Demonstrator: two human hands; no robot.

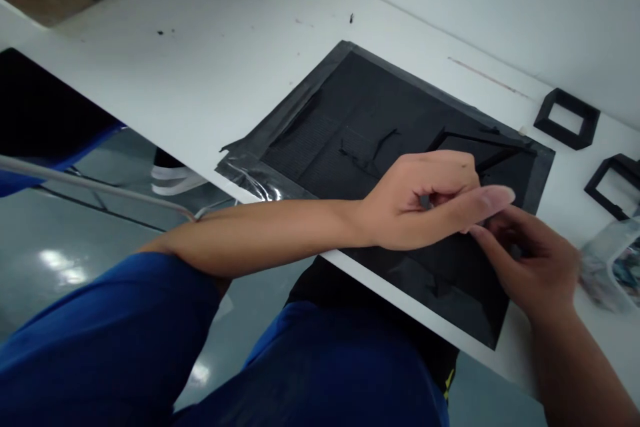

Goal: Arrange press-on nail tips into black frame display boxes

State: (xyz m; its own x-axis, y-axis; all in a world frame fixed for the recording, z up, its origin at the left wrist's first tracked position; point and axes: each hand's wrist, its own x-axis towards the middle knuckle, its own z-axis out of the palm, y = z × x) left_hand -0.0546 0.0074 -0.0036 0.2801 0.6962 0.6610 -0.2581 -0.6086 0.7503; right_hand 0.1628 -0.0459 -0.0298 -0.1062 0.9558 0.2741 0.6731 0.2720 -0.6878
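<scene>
My left hand (430, 200) reaches across a black mat (350, 127) taped to the white table (200, 80). Its fingers are curled and the thumb is stretched out, pinching something small and dark that I cannot make out. My right hand (535, 260) meets it from the right, fingers bent and pressed onto the same spot. A thin black frame piece (470, 140) lies on the mat just behind my hands. Thin black strips (370, 153) lie in the mat's middle.
Two black rectangular frames (567, 119) (613, 185) lie on the table at the far right. A clear plastic bag (607, 267) sits beside my right hand. A white wall (500, 0) runs behind the table. A shoe (173, 177) shows on the floor below.
</scene>
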